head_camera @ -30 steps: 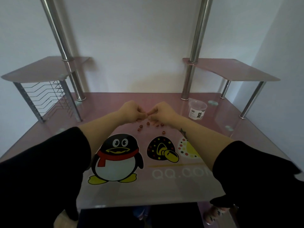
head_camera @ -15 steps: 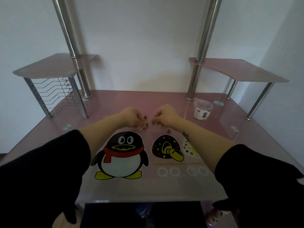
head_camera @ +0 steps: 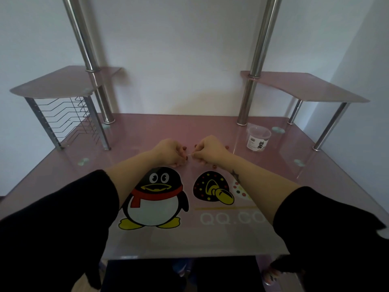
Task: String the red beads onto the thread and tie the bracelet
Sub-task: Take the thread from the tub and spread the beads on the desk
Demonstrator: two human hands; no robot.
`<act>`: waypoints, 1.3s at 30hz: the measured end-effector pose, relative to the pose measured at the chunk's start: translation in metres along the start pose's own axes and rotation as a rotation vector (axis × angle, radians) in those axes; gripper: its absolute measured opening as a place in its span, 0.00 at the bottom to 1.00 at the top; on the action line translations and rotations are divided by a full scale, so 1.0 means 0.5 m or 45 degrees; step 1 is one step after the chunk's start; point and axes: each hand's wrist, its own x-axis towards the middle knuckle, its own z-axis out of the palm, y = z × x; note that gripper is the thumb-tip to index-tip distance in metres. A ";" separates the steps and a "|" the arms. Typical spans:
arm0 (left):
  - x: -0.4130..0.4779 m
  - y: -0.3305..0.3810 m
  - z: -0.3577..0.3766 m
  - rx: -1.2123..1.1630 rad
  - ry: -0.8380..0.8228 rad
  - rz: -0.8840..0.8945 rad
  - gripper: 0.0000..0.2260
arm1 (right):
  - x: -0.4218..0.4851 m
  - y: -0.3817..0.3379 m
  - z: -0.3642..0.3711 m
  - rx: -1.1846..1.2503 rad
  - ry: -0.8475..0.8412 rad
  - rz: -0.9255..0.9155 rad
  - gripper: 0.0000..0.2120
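The pink desk top [head_camera: 160, 243] bears white lettering [head_camera: 227, 218] reading "QQ.CO"; the tub's [head_camera: 258, 140] label is illegible.

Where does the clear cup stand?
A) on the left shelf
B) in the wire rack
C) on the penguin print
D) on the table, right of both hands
D: the cup stands on the table, to the right of the right hand.

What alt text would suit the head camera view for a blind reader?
A person's left hand and right hand, close together over a pink desk, pinch a thin thread between them; small red beads lie nearby. A clear plastic cup stands at right.
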 end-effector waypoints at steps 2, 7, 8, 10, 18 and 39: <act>0.001 -0.002 -0.004 -0.169 0.000 -0.016 0.04 | -0.002 0.001 -0.001 0.022 0.022 -0.006 0.10; 0.005 -0.007 -0.029 -0.855 -0.094 -0.200 0.09 | -0.004 -0.002 -0.016 -0.014 0.142 -0.078 0.08; 0.003 -0.005 -0.031 -1.015 -0.139 -0.233 0.09 | -0.004 -0.002 -0.019 -0.018 0.163 -0.089 0.09; 0.002 -0.003 -0.030 -1.212 -0.202 -0.288 0.07 | -0.003 -0.001 -0.020 -0.003 0.198 -0.102 0.11; 0.014 0.009 -0.008 -1.400 -0.251 -0.381 0.07 | -0.008 -0.001 -0.009 -0.016 0.275 -0.174 0.07; 0.017 0.008 0.002 -1.578 -0.167 -0.478 0.03 | -0.005 -0.001 0.001 -0.120 0.368 -0.126 0.06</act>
